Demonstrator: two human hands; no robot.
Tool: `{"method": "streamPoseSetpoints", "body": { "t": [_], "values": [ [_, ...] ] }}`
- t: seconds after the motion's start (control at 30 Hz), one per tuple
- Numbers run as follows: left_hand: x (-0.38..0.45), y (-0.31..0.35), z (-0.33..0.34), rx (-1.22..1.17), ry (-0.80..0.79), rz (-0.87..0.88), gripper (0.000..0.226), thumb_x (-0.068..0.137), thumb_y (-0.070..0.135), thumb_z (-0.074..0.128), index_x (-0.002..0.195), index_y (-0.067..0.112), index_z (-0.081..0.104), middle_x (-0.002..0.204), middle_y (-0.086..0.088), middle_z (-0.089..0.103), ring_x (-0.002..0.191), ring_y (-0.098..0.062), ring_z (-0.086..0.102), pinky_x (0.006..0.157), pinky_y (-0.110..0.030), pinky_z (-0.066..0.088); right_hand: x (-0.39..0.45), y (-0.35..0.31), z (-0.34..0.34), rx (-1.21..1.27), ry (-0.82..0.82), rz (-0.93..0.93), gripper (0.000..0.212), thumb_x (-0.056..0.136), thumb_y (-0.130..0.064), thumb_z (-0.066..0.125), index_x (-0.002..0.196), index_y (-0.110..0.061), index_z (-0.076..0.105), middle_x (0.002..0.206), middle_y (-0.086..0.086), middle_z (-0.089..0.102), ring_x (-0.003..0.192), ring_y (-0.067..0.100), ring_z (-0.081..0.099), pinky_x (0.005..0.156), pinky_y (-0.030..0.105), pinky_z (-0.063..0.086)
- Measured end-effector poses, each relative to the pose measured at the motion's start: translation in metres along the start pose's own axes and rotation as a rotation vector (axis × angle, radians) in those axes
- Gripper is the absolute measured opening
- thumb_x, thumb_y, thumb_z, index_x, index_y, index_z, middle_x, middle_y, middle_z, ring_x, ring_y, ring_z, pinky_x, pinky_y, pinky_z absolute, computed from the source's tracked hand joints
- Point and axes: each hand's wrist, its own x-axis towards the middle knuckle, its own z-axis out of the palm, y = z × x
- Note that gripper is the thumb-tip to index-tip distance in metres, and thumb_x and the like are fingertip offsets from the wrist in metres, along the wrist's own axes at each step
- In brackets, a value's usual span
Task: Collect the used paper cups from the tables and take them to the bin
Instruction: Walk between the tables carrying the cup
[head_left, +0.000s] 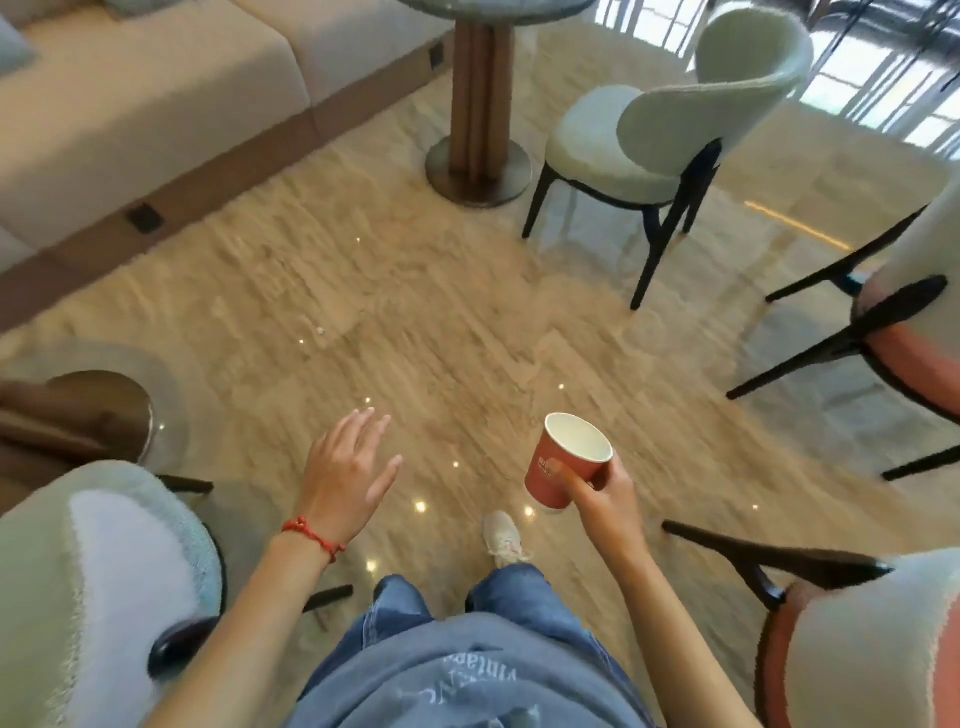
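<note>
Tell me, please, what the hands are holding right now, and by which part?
The right hand grips a red paper cup around its lower side wall, rim up. The left hand holds nothing.

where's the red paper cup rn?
Head view, lower right of centre: the red paper cup is held upright in the right hand, above the floor, just ahead of the white shoe.

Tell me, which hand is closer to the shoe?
Right. The right hand holds the red cup just above and right of the shoe. The left hand is open, farther off to the shoe's left.
</note>
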Motion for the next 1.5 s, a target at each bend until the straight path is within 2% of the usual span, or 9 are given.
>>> {"method": "streamPoseSetpoints", "body": {
  "t": [0.23,0.37,0.53,0.7,0.97,1.1,1.27,1.4,1.5],
  "values": [
    [0.023,0.007,-0.019,-0.058,0.093,-0.298,0.085,0.092,0.06,0.011,0.118,-0.005,0.059,0.118,-0.028,0.059,0.112,-0.043,0.055,0.094,-0.051,0.043,0.106,-0.056,0.02,-0.123,-0.313,-0.051,0.047,0.072,-0.015,0.078,0.114,-0.021,0.057,0.101,-0.007,0.067,0.084,-0.005,0.063,0.066,0.009,0.048],
    [0.025,0.002,-0.022,-0.098,0.17,-0.443,0.071,0.086,0.051,0.029,0.124,-0.003,0.055,0.128,-0.025,0.054,0.122,-0.04,0.049,0.099,-0.049,0.039,0.144,-0.077,0.045,-0.188,-0.461,-0.054,0.046,0.074,-0.017,0.078,0.113,-0.025,0.056,0.103,-0.008,0.067,0.088,-0.002,0.063,0.066,0.009,0.048],
    [0.048,-0.025,-0.03,-0.081,0.23,-0.529,0.044,0.086,0.023,0.063,0.119,-0.004,0.058,0.124,-0.026,0.057,0.115,-0.041,0.054,0.093,-0.049,0.042,0.179,-0.087,0.087,-0.197,-0.547,-0.035,0.048,0.074,-0.018,0.077,0.117,-0.023,0.056,0.105,-0.006,0.067,0.094,0.004,0.063,0.067,0.012,0.049],
    [0.1,-0.073,-0.046,-0.068,0.246,-0.526,0.044,0.082,0.016,0.069,0.119,-0.005,0.058,0.122,-0.027,0.057,0.114,-0.042,0.054,0.092,-0.05,0.044,0.222,-0.099,0.145,-0.205,-0.557,-0.026,0.047,0.073,-0.017,0.078,0.115,-0.025,0.056,0.105,-0.007,0.067,0.088,-0.003,0.063,0.065,0.009,0.048],
    [0.2,-0.171,-0.117,-0.107,0.223,-0.52,0.058,0.087,0.04,0.042,0.122,-0.004,0.056,0.126,-0.026,0.055,0.119,-0.041,0.051,0.095,-0.051,0.041,0.296,-0.149,0.255,-0.178,-0.524,-0.037,0.045,0.074,-0.015,0.077,0.113,-0.024,0.056,0.102,-0.006,0.067,0.083,-0.007,0.063,0.063,0.008,0.047],
    [0.248,-0.206,-0.135,-0.061,0.211,-0.482,0.046,0.086,0.026,0.063,0.12,-0.005,0.057,0.123,-0.027,0.057,0.115,-0.043,0.054,0.092,-0.051,0.044,0.332,-0.166,0.291,-0.178,-0.503,-0.04,0.047,0.074,-0.015,0.077,0.115,-0.023,0.056,0.101,-0.009,0.066,0.082,-0.008,0.061,0.063,0.007,0.046],
    [0.305,-0.235,-0.139,-0.092,0.186,-0.51,0.066,0.091,0.051,0.031,0.121,-0.002,0.057,0.123,-0.025,0.058,0.115,-0.041,0.054,0.091,-0.051,0.045,0.393,-0.177,0.33,-0.203,-0.53,-0.01,0.048,0.073,-0.018,0.078,0.116,-0.022,0.057,0.102,-0.009,0.067,0.084,-0.007,0.063,0.064,0.007,0.047],
    [0.351,-0.251,-0.13,-0.111,0.188,-0.59,0.05,0.091,0.035,0.052,0.124,-0.002,0.054,0.129,-0.023,0.054,0.12,-0.04,0.05,0.096,-0.051,0.043,0.453,-0.186,0.363,-0.25,-0.594,-0.001,0.05,0.072,-0.021,0.079,0.117,-0.024,0.056,0.104,-0.008,0.066,0.087,-0.002,0.063,0.065,0.01,0.048],
    [0.388,-0.26,-0.126,-0.157,0.183,-0.653,0.057,0.089,0.041,0.043,0.124,-0.002,0.055,0.128,-0.023,0.054,0.118,-0.039,0.052,0.094,-0.051,0.045,0.499,-0.191,0.383,-0.292,-0.619,0.006,0.053,0.069,-0.024,0.081,0.115,-0.027,0.055,0.105,-0.008,0.066,0.086,-0.004,0.062,0.065,0.01,0.048]
  ]
}}
